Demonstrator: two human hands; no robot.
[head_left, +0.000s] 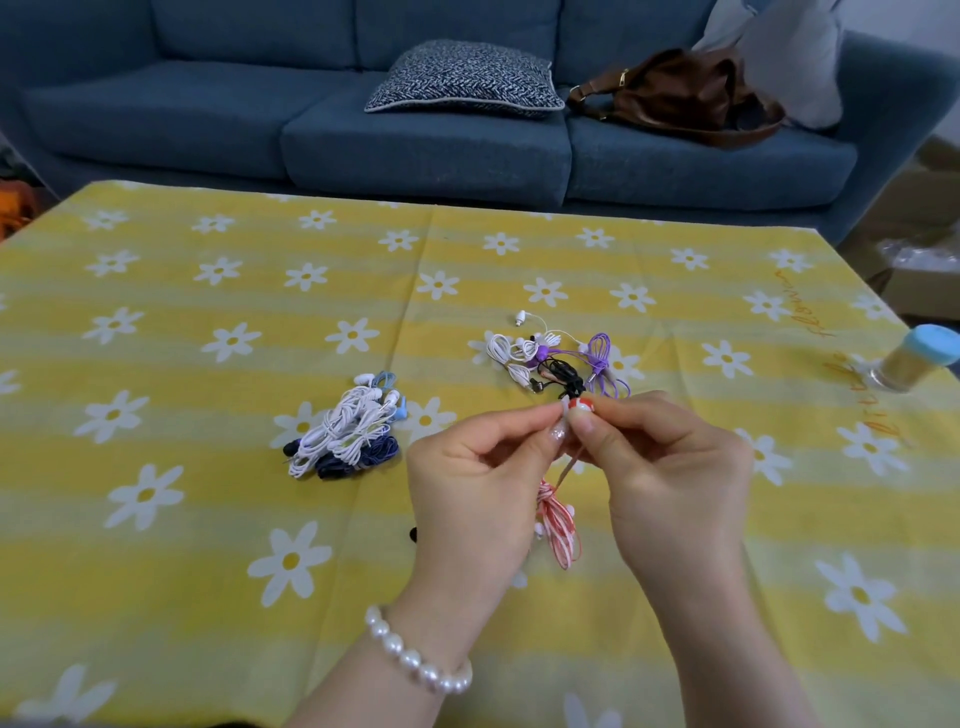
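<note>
Above the table both hands meet over a red-and-white earphone set (558, 525). My right hand (670, 467) pinches its red-and-white earbud (581, 405) between thumb and forefinger. My left hand (478, 478) pinches the cable just beside the earbud. The looped, striped cable hangs down between the two wrists. A small black piece (413, 533) lies on the cloth by my left hand.
A bundle of white, blue and navy earphones (345, 428) lies left of the hands. Behind them sits a tangle of white, purple and black earphones (556, 364). A blue-capped jar (914, 364) stands at the right edge of the yellow daisy tablecloth (208, 519). Beyond is a blue sofa (415, 140).
</note>
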